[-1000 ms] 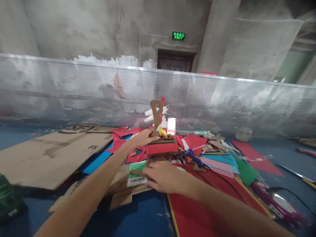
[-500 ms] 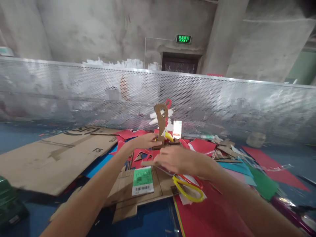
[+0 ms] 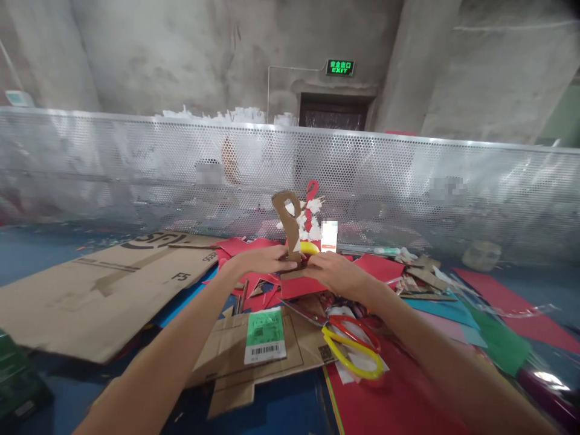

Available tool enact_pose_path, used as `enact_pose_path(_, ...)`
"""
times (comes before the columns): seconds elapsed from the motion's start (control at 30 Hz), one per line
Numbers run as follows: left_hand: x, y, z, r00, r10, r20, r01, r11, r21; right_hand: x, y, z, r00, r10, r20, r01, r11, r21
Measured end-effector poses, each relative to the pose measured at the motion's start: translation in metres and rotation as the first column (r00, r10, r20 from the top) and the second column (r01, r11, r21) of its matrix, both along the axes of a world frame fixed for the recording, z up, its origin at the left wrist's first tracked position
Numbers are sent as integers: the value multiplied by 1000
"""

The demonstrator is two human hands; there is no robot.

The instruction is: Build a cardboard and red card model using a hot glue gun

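Note:
My left hand [image 3: 267,260] pinches a brown cardboard cutout [image 3: 289,226] near its foot. The cutout is a tall curved shape with a hole near the top, and it leans left. Close beside it, my right hand [image 3: 335,273] is closed at the edge of a red-faced piece of cardboard [image 3: 301,286] under the cutout's foot; its fingertips are partly hidden. Scissors with red and yellow handles [image 3: 356,356] lie just below my right hand, on a labelled cardboard piece [image 3: 222,344]. Behind the cutout stands a red shape with white scraps [image 3: 312,211].
A large flat cardboard sheet [image 3: 113,284] lies at left. Red, blue and green paper [image 3: 498,338] and cardboard scraps [image 3: 423,275] spread to the right. A lit phone screen [image 3: 329,237] stands behind my hands, before a perforated metal partition [image 3: 385,181]. Red sheets [image 3: 380,399] lie in front.
My right hand has moved up and away from above the scissors, where it held a cardboard strip, to the cutout's foot. The cutout now tilts further left. More of the scissors shows.

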State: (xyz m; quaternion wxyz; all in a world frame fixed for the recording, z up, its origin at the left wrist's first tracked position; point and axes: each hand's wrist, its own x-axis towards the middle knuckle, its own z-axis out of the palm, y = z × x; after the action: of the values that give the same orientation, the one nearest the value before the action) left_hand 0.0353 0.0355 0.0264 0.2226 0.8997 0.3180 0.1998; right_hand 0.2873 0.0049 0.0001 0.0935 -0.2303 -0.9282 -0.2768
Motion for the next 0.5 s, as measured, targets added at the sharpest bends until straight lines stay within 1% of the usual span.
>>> enact_pose_path(0.07, 1, -3, 3, 999, -24, -38, 22, 998, -51, -2, 1, -2, 1000, -4, -4, 4, 1000, 6)
enact_pose_path(0.17, 3, -5, 6, 999, -41, -24, 40, 998, -41, -3, 2, -5, 1000, -19, -9, 19, 1000, -2)
enact_pose_path(0.3, 4, -5, 6, 998, -57, -30, 56, 998, -33, -3, 3, -7, 999, -39, -12, 39, 999, -22)
enact_pose_path(0.43, 5, -5, 4, 993, -105, -54, 106, 994, 2, -3, 2, -8, 997, -73, 17, 73, 997, -15)
enact_pose_path(0.5, 5, -4, 2, 995, -71, -70, 76, 994, 75, -3, 1, -7, 996, -84, 30, 85, 996, -17)
